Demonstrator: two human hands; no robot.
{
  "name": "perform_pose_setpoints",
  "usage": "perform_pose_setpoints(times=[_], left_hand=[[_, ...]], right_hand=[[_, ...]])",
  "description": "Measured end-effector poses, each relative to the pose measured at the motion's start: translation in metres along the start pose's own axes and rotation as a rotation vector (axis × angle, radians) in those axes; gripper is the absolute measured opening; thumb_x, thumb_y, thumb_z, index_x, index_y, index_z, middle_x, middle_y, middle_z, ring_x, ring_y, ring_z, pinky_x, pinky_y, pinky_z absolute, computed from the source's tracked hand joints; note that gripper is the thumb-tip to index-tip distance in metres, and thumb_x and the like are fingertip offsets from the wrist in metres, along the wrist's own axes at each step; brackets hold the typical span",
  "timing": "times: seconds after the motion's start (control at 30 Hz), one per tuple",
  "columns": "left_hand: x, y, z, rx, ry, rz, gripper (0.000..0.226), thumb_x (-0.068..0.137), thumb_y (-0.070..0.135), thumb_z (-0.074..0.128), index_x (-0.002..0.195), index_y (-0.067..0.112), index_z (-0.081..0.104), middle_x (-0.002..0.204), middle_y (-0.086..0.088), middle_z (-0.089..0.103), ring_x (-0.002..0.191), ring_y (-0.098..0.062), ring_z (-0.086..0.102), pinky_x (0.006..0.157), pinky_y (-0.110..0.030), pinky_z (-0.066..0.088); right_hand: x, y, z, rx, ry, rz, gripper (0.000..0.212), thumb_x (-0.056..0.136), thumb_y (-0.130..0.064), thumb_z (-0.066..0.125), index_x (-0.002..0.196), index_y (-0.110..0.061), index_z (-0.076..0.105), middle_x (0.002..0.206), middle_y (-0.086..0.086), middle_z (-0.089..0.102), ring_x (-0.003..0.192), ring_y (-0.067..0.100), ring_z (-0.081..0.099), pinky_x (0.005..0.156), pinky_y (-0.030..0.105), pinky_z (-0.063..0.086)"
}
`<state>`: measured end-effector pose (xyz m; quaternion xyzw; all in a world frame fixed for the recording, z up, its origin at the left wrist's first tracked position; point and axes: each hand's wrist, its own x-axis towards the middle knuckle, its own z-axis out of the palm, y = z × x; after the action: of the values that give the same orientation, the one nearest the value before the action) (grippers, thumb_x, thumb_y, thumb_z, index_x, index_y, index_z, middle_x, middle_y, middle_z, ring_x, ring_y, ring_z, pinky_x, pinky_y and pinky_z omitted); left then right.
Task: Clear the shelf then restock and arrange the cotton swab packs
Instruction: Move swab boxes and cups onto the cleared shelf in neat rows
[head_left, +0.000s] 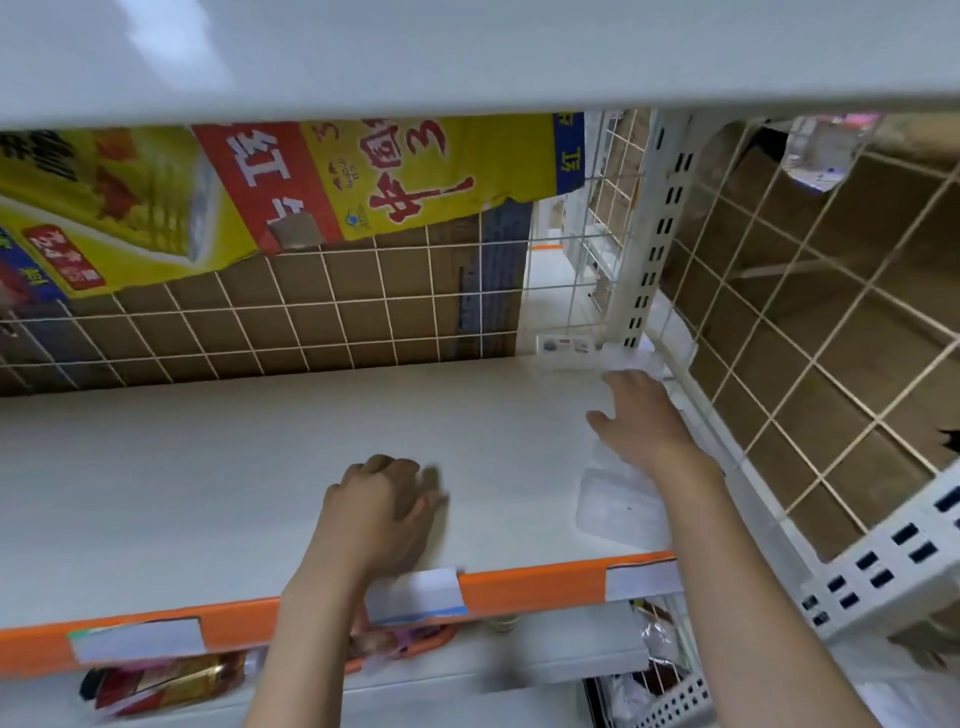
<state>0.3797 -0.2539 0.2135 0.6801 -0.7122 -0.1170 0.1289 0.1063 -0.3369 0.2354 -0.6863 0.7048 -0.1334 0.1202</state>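
I find the shelf (260, 467) almost bare across mid-frame; clearing looks nearly done, restocking not begun. My left hand (382, 512), centre, rests loosely curled, grasping nothing. My right hand (639, 415), centre right, lies spread on clear packs (618, 512) by the right edge, not yet gripped

Count, head view: 2 bare hands on the shelf, left hand (382, 506) and right hand (640, 413). 3 clear cotton swab packs along the right side: one (618, 512) under the right forearm, one (563, 347) at the back corner, one (670, 332) just right of it; blur makes the back two uncertain. 3 white price tags on the orange edge strip (530, 579): left (137, 640), middle (413, 595), right (643, 578). 2 wire grid panels: back (311, 312), right side (810, 332). 1 yellow printed carton (156, 208) behind the back grid.
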Motion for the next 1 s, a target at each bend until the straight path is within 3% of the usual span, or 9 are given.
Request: perform_pose_setpoints(times=[0.33,0.6,0.73,0.9,1.0], left_hand=[[0.006,-0.001,-0.016,0.037,0.038,-0.02,0.08,0.065,0.063,0.016,0.11,0.018,0.063,0.109,-0.001,0.061,0.103,-0.026,0.054,0.08,-0.032,0.042],[0.025,0.016,-0.007,0.073,0.01,0.043,0.044,0.086,0.043,0.041,0.117,0.019,0.061,0.117,-0.003,0.059,0.108,-0.027,0.052,0.084,-0.034,0.041],[0.053,0.039,-0.003,0.066,0.024,0.137,0.031,0.092,0.031,0.051,0.118,0.017,0.059,0.12,-0.004,0.056,0.111,-0.027,0.049,0.088,-0.034,0.041],[0.102,0.08,-0.006,0.117,0.006,0.265,0.037,0.091,0.036,0.053,0.125,0.022,0.054,0.127,-0.003,0.054,0.117,-0.026,0.048,0.094,-0.037,0.042],[0.138,0.107,-0.012,0.143,-0.021,0.357,0.04,0.093,0.039,0.05,0.129,0.022,0.051,0.13,-0.003,0.053,0.117,-0.025,0.05,0.095,-0.036,0.043]], right_hand=[[0.071,0.001,0.005,-0.092,0.066,0.106,0.054,0.085,-0.02,0.056,0.134,-0.007,0.039,0.138,0.019,0.036,0.127,0.035,0.034,0.105,0.04,0.031],[0.069,0.01,0.014,-0.218,-0.002,0.129,0.06,0.091,-0.03,0.047,0.142,-0.007,0.027,0.146,0.017,0.023,0.132,0.037,0.023,0.11,0.044,0.02],[0.063,0.01,0.018,-0.155,-0.075,0.146,0.057,0.09,-0.027,0.047,0.141,-0.015,0.026,0.152,0.015,0.004,0.14,0.041,0.002,0.112,0.056,0.003],[0.051,0.02,0.011,-0.045,-0.1,0.039,0.062,0.086,-0.026,0.055,0.142,-0.025,0.029,0.15,0.015,0.011,0.137,0.036,0.008,0.107,0.045,0.025],[0.042,0.026,0.005,-0.013,-0.107,-0.001,0.067,0.085,-0.02,0.055,0.145,-0.024,0.027,0.151,0.013,0.013,0.137,0.034,0.008,0.106,0.04,0.029]])
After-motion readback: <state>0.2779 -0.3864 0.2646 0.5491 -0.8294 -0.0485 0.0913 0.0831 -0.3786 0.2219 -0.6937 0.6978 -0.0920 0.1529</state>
